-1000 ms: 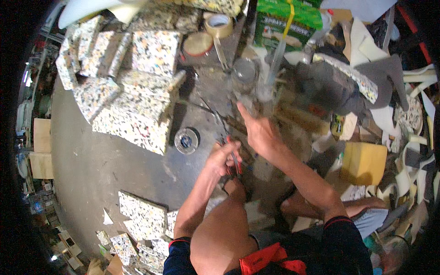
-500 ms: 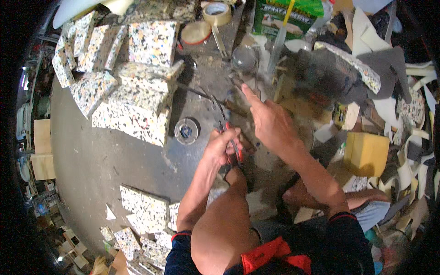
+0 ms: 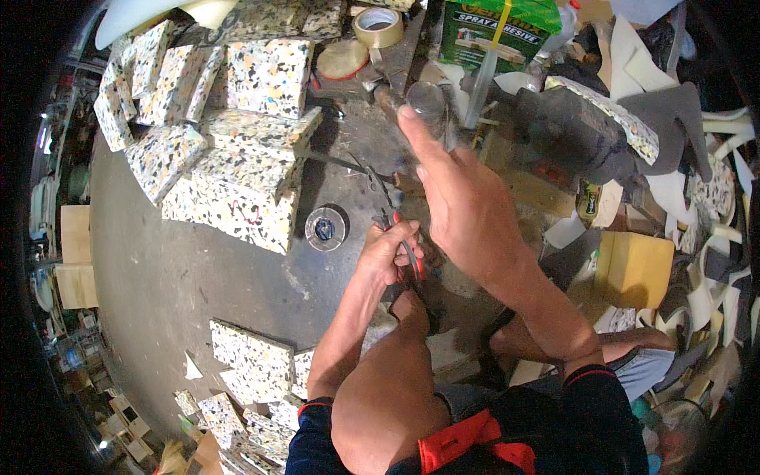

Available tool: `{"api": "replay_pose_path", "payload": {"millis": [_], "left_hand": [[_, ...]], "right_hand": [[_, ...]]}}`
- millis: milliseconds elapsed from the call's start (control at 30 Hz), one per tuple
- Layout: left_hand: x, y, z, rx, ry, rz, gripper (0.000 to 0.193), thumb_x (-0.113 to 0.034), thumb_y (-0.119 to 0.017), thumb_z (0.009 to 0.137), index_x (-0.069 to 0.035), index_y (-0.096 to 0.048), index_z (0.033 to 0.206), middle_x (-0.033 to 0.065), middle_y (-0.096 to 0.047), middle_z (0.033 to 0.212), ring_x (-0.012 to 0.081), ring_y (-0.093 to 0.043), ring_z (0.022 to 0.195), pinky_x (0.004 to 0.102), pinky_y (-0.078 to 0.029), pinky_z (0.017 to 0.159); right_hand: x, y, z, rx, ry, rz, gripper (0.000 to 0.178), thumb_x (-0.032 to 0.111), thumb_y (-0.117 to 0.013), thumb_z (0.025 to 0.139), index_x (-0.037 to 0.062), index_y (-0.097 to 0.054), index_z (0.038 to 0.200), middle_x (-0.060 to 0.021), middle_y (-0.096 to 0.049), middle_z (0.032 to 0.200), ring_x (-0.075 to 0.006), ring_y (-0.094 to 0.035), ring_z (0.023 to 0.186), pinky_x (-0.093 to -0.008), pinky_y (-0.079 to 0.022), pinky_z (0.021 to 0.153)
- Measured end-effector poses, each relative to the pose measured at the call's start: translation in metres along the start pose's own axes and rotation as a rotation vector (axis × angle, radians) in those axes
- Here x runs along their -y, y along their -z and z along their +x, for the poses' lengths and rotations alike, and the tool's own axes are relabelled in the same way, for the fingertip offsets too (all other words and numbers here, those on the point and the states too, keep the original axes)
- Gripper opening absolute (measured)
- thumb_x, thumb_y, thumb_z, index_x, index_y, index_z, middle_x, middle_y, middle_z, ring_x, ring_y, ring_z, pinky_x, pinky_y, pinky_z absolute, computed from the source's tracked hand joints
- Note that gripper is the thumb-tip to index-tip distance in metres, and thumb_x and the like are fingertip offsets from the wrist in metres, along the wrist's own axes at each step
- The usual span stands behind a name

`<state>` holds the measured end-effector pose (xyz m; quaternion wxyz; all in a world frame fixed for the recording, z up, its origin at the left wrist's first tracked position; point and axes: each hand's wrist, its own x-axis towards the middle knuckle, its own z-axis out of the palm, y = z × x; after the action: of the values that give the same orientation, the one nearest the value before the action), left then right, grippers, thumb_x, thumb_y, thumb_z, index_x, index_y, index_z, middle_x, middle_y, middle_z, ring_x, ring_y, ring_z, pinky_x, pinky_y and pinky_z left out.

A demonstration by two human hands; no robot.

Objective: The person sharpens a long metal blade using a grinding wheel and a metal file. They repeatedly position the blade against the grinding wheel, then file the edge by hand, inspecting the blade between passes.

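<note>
My left hand (image 3: pixel 388 252) is closed around the handles of red-handled scissors (image 3: pixel 385 215), their slender dark blades pointing up and away over the floor. To its right and farther forward, my right hand (image 3: pixel 471 210) reaches out with the index finger extended. A dark brown, rod-like thing (image 3: pixel 387 98) lies at that fingertip and seems to be held; its kind is unclear, and the other fingers are hidden beneath the hand. Left of my left hand stands a round, clear container (image 3: pixel 326 229) with something dark blue inside. Beyond my right fingertip sits a roll of tape (image 3: pixel 378 28).
Speckled foam blocks (image 3: pixel 237 186) are stacked at the left, and more foam pieces (image 3: pixel 252 358) lie near my left elbow. A green can (image 3: pixel 495 36) stands at the back. Right of me are a yellow foam block (image 3: pixel 633 269) and many scraps (image 3: pixel 701 297).
My right hand has moved forward and to the left, with the brown thing at its fingertip advancing too. My left hand stays nearly in place on the scissors.
</note>
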<state>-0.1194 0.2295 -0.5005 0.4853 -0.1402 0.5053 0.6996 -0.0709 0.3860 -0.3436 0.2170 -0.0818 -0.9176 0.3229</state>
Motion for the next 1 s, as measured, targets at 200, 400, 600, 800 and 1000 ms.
{"api": "replay_pose_path", "payload": {"millis": [200, 400, 600, 800, 1000], "left_hand": [[-0.006, -0.010, -0.004, -0.036, -0.004, 0.073, 0.019, -0.017, -0.076, 0.082, -0.008, -0.060, 0.088, 0.0045, -0.060, 0.066, 0.0191, -0.064, 0.053, 0.0228, -0.033, 0.035], [0.000, -0.006, -0.010, 0.001, -0.012, 0.060, 0.021, -0.016, -0.077, 0.081, -0.008, -0.060, 0.090, 0.0045, -0.061, 0.067, 0.0191, -0.064, 0.051, 0.0217, -0.033, 0.036], [-0.014, -0.017, -0.019, 0.037, -0.024, 0.037, 0.018, -0.015, -0.076, 0.081, -0.006, -0.062, 0.086, 0.0046, -0.060, 0.065, 0.0181, -0.063, 0.051, 0.0222, -0.035, 0.036], [0.002, -0.007, -0.018, 0.005, -0.003, 0.057, 0.019, -0.013, -0.076, 0.082, -0.007, -0.060, 0.090, 0.0039, -0.059, 0.065, 0.0182, -0.062, 0.049, 0.0222, -0.034, 0.035], [-0.008, -0.019, -0.017, 0.037, 0.001, 0.076, 0.019, -0.013, -0.076, 0.082, -0.007, -0.060, 0.090, 0.0055, -0.060, 0.065, 0.0190, -0.063, 0.049, 0.0231, -0.033, 0.035]], "right_hand": [[-0.060, -0.037, -0.054, 0.615, -0.402, -0.161, 0.069, 0.013, -0.060, 0.090, 0.0199, -0.035, 0.154, -0.0283, -0.061, 0.095, -0.0486, -0.064, 0.084, -0.0532, -0.052, 0.071], [-0.004, 0.011, -0.006, 0.101, -0.084, -0.022, 0.066, 0.007, -0.055, 0.091, 0.0197, -0.037, 0.153, -0.0287, -0.063, 0.095, -0.0467, -0.062, 0.079, -0.0530, -0.051, 0.071], [-0.064, -0.035, -0.064, 0.600, -0.380, -0.210, 0.069, 0.004, -0.052, 0.090, 0.0193, -0.033, 0.154, -0.0329, -0.062, 0.098, -0.0460, -0.065, 0.082, -0.0527, -0.052, 0.072], [-0.035, -0.014, -0.046, 0.214, -0.177, -0.093, 0.069, 0.002, -0.054, 0.089, 0.0157, -0.034, 0.154, -0.0322, -0.064, 0.093, -0.0459, -0.066, 0.083, -0.0518, -0.051, 0.074], [-0.046, -0.030, -0.064, 0.485, -0.306, -0.139, 0.065, 0.004, -0.055, 0.091, 0.0136, -0.036, 0.152, -0.0297, -0.063, 0.089, -0.0480, -0.063, 0.082, -0.0515, -0.051, 0.074]]}}
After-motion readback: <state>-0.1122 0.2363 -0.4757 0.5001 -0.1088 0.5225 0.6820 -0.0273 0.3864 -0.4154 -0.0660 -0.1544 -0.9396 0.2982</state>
